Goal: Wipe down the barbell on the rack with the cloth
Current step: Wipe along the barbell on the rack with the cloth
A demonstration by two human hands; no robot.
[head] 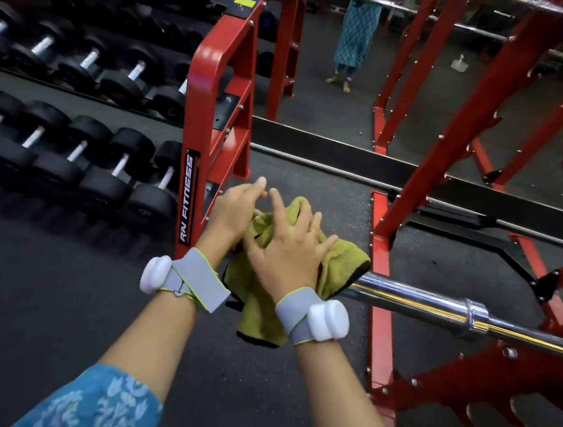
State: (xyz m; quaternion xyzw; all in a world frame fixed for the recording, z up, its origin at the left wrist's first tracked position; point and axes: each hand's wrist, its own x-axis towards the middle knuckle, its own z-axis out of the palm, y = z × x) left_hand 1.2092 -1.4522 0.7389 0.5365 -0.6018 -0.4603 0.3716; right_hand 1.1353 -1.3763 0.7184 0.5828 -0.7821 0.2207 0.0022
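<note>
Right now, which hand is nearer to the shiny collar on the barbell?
The right hand. It presses the green cloth over the sleeve end of the barbell, on the side toward the collar. The left hand sits farther left, at the cloth's far edge.

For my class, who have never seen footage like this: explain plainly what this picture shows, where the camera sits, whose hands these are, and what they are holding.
There is no robot here. The single picture comes from a camera worn on a person's head, looking forward and down at their own two bare hands in a gym. Each wrist wears a grey strap with a white puck-like device.

The left hand and right hand are bunched over an olive-green cloth, which is draped over the end of a chrome barbell. The fingers are spread, so how firmly they grip is unclear. The barbell runs to the right, into a red rack.

On the left, black dumbbells lie in rows on a red stand. Ahead is a mirror, showing a reflected standing figure.
</note>
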